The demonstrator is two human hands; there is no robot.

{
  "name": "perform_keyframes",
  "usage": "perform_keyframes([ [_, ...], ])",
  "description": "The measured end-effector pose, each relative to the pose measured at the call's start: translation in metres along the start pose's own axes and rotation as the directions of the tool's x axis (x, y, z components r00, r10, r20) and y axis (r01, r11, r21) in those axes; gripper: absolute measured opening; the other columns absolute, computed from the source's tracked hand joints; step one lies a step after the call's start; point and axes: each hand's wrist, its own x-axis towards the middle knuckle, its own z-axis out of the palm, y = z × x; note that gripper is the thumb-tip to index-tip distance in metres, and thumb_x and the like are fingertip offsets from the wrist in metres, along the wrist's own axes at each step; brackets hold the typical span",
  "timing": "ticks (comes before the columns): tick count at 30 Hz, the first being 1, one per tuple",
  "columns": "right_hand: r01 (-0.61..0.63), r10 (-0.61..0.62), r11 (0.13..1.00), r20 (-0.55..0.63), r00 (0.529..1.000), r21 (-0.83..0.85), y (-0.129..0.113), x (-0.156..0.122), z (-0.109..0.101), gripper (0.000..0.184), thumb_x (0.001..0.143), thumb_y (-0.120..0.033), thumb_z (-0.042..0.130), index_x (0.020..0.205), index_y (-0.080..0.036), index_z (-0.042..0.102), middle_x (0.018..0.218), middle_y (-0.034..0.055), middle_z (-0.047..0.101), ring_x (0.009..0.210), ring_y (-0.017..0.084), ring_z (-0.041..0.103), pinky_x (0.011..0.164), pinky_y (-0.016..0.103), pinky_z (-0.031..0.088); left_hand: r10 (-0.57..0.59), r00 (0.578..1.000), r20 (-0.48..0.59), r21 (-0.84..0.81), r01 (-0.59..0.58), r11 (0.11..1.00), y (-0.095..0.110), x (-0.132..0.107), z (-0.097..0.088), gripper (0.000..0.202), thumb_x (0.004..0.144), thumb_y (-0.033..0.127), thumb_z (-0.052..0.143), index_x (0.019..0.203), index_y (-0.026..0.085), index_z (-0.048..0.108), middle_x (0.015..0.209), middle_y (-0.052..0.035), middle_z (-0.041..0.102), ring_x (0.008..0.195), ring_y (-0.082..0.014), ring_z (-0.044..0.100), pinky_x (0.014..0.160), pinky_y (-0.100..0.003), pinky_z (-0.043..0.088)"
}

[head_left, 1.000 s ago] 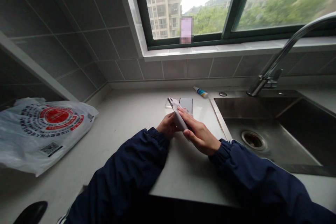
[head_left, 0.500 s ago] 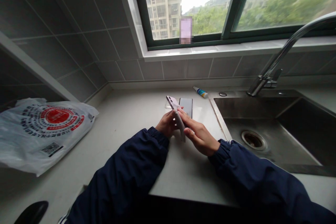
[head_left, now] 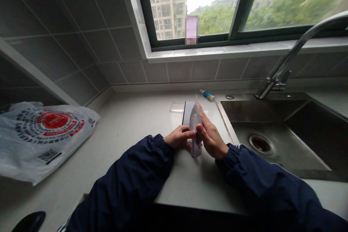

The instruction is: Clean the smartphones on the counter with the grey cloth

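Note:
A pale lilac phone (head_left: 194, 119) stands nearly upright on the counter (head_left: 130, 127), held between both hands. My left hand (head_left: 179, 138) pinches its lower left side with the fingers closed. My right hand (head_left: 213, 139) wraps round its right side, fingers lying along the back. Just behind the phone a dark flat slab (head_left: 187, 112) lies on the counter, partly hidden by it. A clear phone case (head_left: 176, 107) lies left of the slab.
A small white and blue tube (head_left: 207, 95) lies by the steel sink (head_left: 272, 123), with the tap (head_left: 293, 50) arching over it at right. A printed white plastic bag (head_left: 46, 134) sits at left. A dark rounded object (head_left: 27, 223) shows at the bottom left.
The phone has been turned from a slanted position to nearly upright and moved a little right. My right hand has shifted from lying over it to gripping its side.

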Motion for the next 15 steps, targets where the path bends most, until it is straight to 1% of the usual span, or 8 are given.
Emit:
perform_keyframes([
  [3,-0.009,0.009,1.000,-0.012,1.000,0.004,0.002,0.001,0.000,0.078,0.105,-0.068,0.038,0.169,-0.025,0.026,0.176,0.0053,0.023,0.163,0.030,0.017,0.134,0.053,0.015,-0.012,1.000,0.014,-0.016,0.012,1.000,0.000,0.001,-0.001,0.057,0.073,0.060,0.087,0.103,0.013,0.077,0.090,-0.0140,0.076,0.078,-0.0257,0.074,0.069,-0.035,0.059],
  [5,-0.046,0.046,0.999,-0.034,0.998,-0.001,0.004,0.001,0.000,0.077,0.106,-0.067,0.037,0.169,-0.025,0.028,0.176,0.0059,0.026,0.163,0.030,0.018,0.134,0.053,0.016,-0.031,0.999,0.028,-0.012,0.031,0.999,0.000,0.002,-0.001,0.056,0.074,0.063,0.084,0.100,0.013,0.078,0.089,-0.0142,0.075,0.074,-0.0240,0.073,0.064,-0.032,0.058],
  [8,-0.098,0.098,0.995,-0.033,0.995,-0.010,0.007,0.001,0.001,0.076,0.107,-0.066,0.037,0.169,-0.024,0.026,0.176,0.0076,0.022,0.163,0.030,0.016,0.133,0.055,0.015,-0.016,1.000,0.016,-0.036,0.016,0.999,0.001,0.004,0.000,0.055,0.073,0.061,0.087,0.096,0.012,0.076,0.085,-0.0121,0.074,0.069,-0.0208,0.071,0.058,-0.028,0.056],
  [11,-0.104,0.106,0.993,0.027,0.994,-0.052,0.011,0.000,0.002,0.076,0.106,-0.066,0.038,0.169,-0.025,0.026,0.176,0.0092,0.021,0.163,0.032,0.018,0.132,0.059,0.016,0.006,1.000,0.015,-0.046,-0.005,0.999,0.004,0.003,0.002,0.054,0.075,0.055,0.088,0.104,0.013,0.075,0.089,-0.0112,0.073,0.076,-0.0217,0.073,0.059,-0.027,0.057],
  [13,-0.106,0.111,0.991,0.064,0.992,-0.086,0.013,0.000,0.002,0.076,0.106,-0.067,0.037,0.169,-0.025,0.028,0.174,0.0111,0.025,0.162,0.033,0.021,0.131,0.063,0.016,0.015,1.000,0.012,-0.047,-0.015,0.999,0.006,0.003,0.002,0.053,0.078,0.054,0.086,0.111,0.013,0.074,0.094,-0.0123,0.074,0.080,-0.0230,0.074,0.060,-0.027,0.058],
  [15,-0.108,0.119,0.987,0.098,0.988,-0.116,0.014,0.000,0.001,0.076,0.106,-0.068,0.035,0.168,-0.023,0.031,0.172,0.0131,0.030,0.161,0.034,0.022,0.130,0.066,0.016,0.045,0.999,-0.024,-0.067,-0.047,0.997,0.008,0.002,0.002,0.055,0.080,0.052,0.085,0.118,0.014,0.073,0.101,-0.0133,0.075,0.086,-0.0248,0.075,0.064,-0.029,0.060],
])
